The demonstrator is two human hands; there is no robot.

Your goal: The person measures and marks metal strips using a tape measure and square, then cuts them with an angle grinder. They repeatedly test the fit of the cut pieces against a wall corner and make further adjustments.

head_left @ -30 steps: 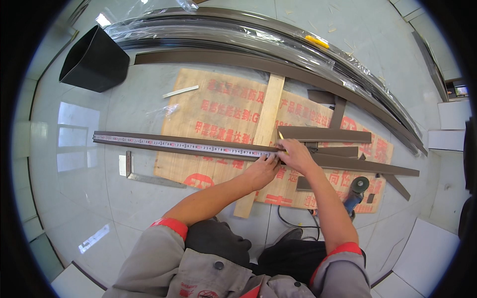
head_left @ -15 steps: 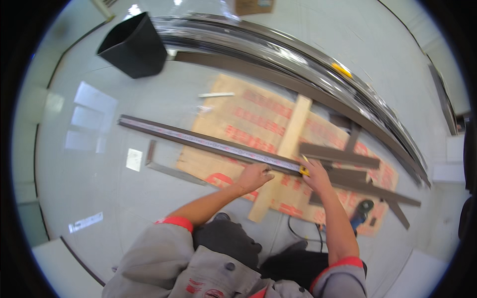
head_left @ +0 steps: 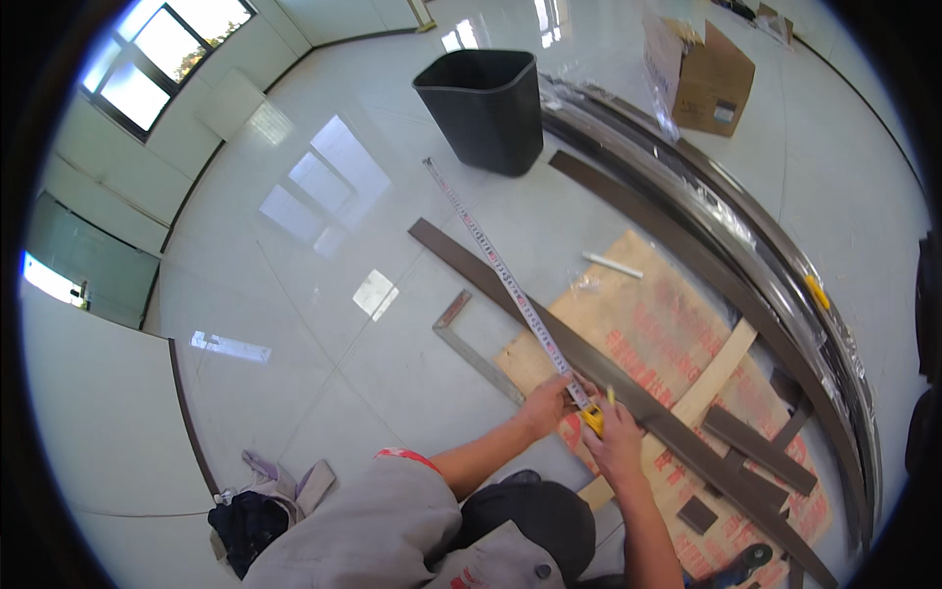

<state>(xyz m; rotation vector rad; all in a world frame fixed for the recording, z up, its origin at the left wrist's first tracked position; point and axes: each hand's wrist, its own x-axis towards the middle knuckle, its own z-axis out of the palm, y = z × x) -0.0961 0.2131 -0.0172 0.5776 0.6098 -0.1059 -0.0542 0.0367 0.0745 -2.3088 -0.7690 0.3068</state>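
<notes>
My right hand (head_left: 620, 447) grips the yellow case of a tape measure (head_left: 592, 419). A thin, pale pencil-like stick (head_left: 610, 395) pokes up by its fingers. My left hand (head_left: 548, 404) has its fingers closed on the drawn-out blade (head_left: 505, 275) just ahead of the case. The blade stretches away to the far left, its tip (head_left: 428, 162) off to one side of a long brown strip (head_left: 471, 257). That strip runs beneath the blade and past my right hand across a flattened cardboard sheet (head_left: 643, 339). Part of my left fingers is hidden behind the blade.
A metal square (head_left: 476, 358) lies left of the cardboard. A wooden slat (head_left: 721, 371) and several short brown pieces (head_left: 760, 450) rest on it. Long plastic-wrapped profiles (head_left: 706, 201) curve along the right. Beyond stand a black bin (head_left: 486, 118) and an open carton (head_left: 711, 83).
The tape blade has come off the brown strip and swung aside from it. My left hand has moved from near the strip onto the blade. My view has turned left.
</notes>
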